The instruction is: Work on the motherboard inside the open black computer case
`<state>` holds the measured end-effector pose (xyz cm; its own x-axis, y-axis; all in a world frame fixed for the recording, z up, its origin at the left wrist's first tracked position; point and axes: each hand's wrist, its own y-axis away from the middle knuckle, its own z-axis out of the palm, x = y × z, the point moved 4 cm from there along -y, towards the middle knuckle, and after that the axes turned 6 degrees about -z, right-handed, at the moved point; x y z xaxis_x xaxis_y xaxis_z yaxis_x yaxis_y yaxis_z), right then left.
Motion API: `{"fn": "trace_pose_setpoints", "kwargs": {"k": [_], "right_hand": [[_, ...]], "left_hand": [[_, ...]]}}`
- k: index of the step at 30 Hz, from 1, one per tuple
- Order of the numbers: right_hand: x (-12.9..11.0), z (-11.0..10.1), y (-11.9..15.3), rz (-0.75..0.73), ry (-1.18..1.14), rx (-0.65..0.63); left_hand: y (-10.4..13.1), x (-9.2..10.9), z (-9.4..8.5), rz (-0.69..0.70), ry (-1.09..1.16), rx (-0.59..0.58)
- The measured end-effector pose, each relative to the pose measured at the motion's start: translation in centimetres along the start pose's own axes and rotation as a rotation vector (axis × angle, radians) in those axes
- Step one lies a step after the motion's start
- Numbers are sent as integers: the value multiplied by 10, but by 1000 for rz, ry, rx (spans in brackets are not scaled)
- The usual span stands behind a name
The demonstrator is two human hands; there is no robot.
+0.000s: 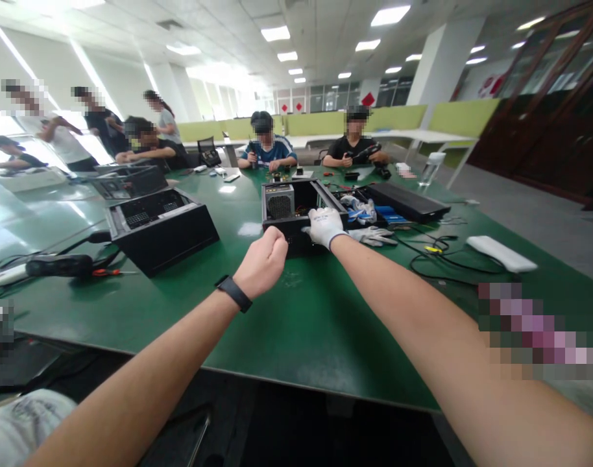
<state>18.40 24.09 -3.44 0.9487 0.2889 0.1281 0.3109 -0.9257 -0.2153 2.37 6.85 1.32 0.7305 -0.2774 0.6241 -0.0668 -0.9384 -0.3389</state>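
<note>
An open black computer case (306,243) stands on the green table before me, with a grey power supply (280,202) showing inside at its left. My left hand (263,261), bare with a dark band at the wrist, is closed at the case's front left corner. Its fingertips are turned away, and what they hold, if anything, is hidden. A white glove covers my right hand (324,225), whose fingers curl over the front edge of the same case. Just right of that hand lies a loose whitish glove (374,236).
Another open black case (172,237) sits left, near a red-handled screwdriver (112,272). To the right are a black panel (408,201), dark cables (423,263), a white elongated object (501,253) and a clear bottle (431,170). Two people (266,146) sit across the table; several others are left.
</note>
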Motion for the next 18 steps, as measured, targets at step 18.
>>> {"fn": "trace_pose_setpoints", "kwargs": {"k": [18], "right_hand": [[-2,-1,2,-81,-12,22]], "left_hand": [[15,-23,2,-92,55,-50]]}}
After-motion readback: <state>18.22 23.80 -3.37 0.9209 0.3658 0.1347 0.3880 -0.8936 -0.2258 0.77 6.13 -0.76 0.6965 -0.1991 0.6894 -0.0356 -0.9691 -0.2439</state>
